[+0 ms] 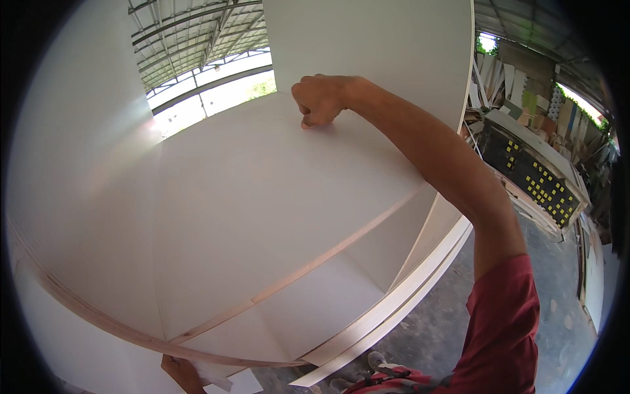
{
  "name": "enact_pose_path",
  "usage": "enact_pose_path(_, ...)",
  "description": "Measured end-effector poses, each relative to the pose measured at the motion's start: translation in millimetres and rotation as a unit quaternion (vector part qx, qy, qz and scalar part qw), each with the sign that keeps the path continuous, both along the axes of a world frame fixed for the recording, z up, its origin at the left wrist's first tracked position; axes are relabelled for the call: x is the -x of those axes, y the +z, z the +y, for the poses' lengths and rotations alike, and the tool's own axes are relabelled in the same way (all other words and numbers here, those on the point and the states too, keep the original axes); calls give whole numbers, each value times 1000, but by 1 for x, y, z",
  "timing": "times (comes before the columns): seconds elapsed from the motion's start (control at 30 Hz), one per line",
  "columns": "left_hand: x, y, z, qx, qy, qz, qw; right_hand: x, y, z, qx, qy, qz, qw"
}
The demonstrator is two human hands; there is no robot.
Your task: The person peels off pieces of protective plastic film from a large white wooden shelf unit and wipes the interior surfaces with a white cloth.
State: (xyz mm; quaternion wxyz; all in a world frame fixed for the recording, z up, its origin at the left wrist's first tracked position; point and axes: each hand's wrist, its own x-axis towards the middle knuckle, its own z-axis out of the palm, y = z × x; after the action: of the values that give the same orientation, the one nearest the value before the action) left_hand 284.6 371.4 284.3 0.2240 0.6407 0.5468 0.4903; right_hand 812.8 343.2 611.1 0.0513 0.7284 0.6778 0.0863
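Note:
A large white cabinet carcass (pixel 282 197) with raw wood edges fills most of the view, its lines bent by the lens. My right arm reaches far across it. On its white horizontal panel, near the far upright board (pixel 374 46), rests my right hand (pixel 321 102), fingers curled in tightly and thumb side down. Whatever may be inside that grip is hidden. Low at the front, just under the wooden front edge (pixel 243 360), is my left hand (pixel 182 373). Its fingers are mostly out of sight, and a pale flat piece (pixel 216 379) shows beside it.
A tall white side panel (pixel 72 131) stands at the left. Below the horizontal panel is an open compartment (pixel 335 289). On the right, a dark board with yellow squares (pixel 531 180) leans near stacked offcuts (pixel 525 85). Grey concrete floor (pixel 433 322) lies beside my feet.

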Motion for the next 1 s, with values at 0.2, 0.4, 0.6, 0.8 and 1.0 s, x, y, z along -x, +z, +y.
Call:
enact_pose_path(0.2,2,1,1,-4,-10,4,1000,11,-1,8,5,-24,-62,998)
enact_pose_path(0.4,-8,14,-2,5,5,6,1000,-9,-7,9,-53,-26,33,998)
enact_pose_path(0.6,-6,9,0,-17,-13,-16,1000,-9,-6,-6,-65,-29,112,991)
enact_pose_path(0.8,-8,9,-3,-4,-1,-39,999,-12,-10,1,-44,-8,173,984)
enact_pose_path(1.0,0,8,-2,16,-2,-6,1000,-7,-13,5,-50,-20,45,998)
